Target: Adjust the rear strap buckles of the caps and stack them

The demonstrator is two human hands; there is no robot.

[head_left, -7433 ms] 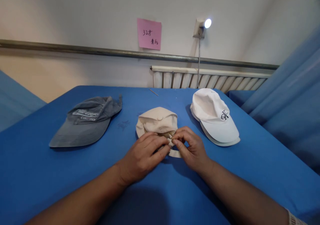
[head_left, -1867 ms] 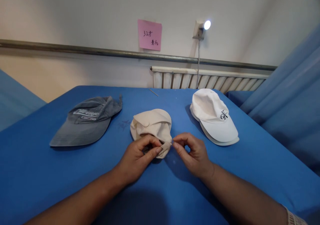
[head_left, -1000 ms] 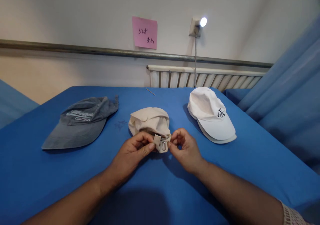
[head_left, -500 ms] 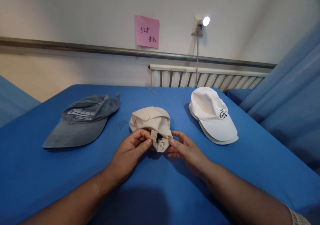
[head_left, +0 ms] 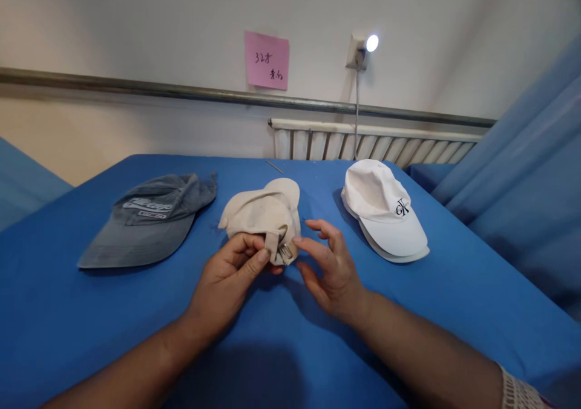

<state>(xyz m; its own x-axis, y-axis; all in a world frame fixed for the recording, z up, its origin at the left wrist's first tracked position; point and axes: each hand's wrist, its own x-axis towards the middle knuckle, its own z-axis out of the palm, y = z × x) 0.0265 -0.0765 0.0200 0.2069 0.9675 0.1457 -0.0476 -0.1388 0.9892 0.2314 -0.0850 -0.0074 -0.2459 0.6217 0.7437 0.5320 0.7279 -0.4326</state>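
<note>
A beige baseball cap [head_left: 261, 210] is in the middle of the blue-covered table, its back strap and metal buckle [head_left: 285, 251] turned towards me. My left hand [head_left: 233, 276] pinches the strap between thumb and fingers, left of the buckle. Just right of the cap, my right hand [head_left: 333, 273] has its fingers spread, with the index fingertip at the cap's edge; whether it touches I cannot tell. The cap's brim points away from me, partly hidden behind the crown.
On the left lies a grey cap [head_left: 145, 215] with lettering. White caps [head_left: 376, 194], seemingly stacked, sit on the right. Behind the table [head_left: 91, 312] are a metal rail [head_left: 181, 91], a radiator [head_left: 327, 143], a pink note [head_left: 267, 60] and a lit plug [head_left: 371, 43]. A blue curtain [head_left: 526, 149] hangs right.
My right hand has let go of the beige cap's strap and spread its fingers. The cap has tilted and shifted slightly left, bringing its brim into view. My left hand keeps its pinch.
</note>
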